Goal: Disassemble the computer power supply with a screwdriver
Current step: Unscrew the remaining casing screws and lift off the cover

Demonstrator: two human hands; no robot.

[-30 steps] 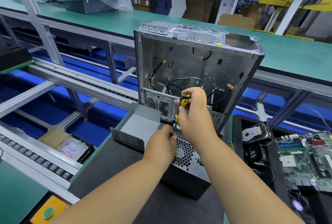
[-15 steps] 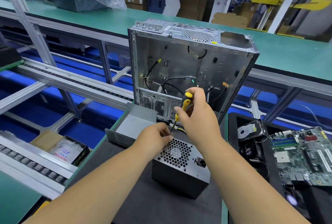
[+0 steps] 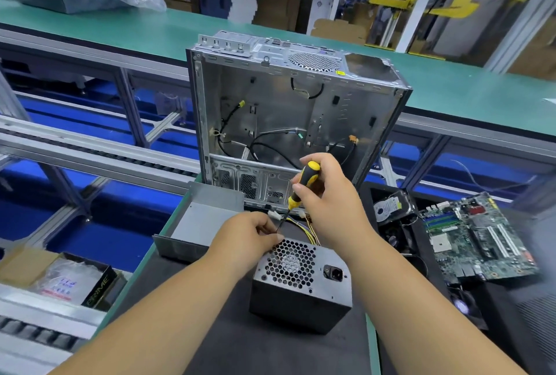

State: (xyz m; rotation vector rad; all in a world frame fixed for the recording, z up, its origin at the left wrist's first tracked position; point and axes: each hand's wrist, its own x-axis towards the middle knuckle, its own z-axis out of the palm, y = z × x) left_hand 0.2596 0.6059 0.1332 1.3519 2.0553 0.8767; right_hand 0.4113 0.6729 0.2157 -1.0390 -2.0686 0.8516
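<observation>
PSU (image 3: 301,281) sits on the black mat (image 3: 228,344), fan grille up, in front of the open case (image 3: 294,116). Right hand (image 3: 328,209) grips the screwdriver (image 3: 302,183), tip down at the PSU's top rear edge; left hand (image 3: 246,237) pinches the shaft near the tip. Motherboard (image 3: 478,242) lies to the right.

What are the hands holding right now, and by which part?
Right hand grips the screwdriver by its yellow-black handle; left hand fingertips pinch at its tip, on the power supply.

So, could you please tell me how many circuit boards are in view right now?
1: a green motherboard lying flat at the right, beside the hard drive. Others may be hidden inside the power supply.
</observation>
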